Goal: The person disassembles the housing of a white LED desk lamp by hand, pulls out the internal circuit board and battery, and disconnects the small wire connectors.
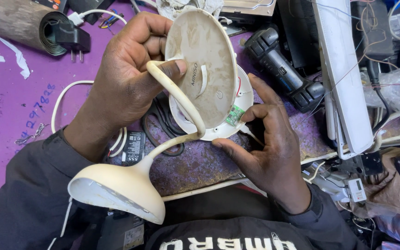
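Note:
My left hand [130, 74] grips the dirty cream round base cover [200, 55] of a small desk lamp, thumb pressed on its bent gooseneck [181, 99]. The lamp head [116, 190] hangs low near my lap. The base's lower shell [245, 99] is parted from the cover, showing a small green circuit board [234, 115]. My right hand [267, 148] pinches at the shell's edge beside that board, where a thin white wire comes out.
Purple worktop [15, 102] with a white cable, black scissors [160, 122] under the lamp base, a black plug [72, 39] by a dark roll, a black torch-like tool [281, 69], a long white casing [343, 78] and tangled wires at right.

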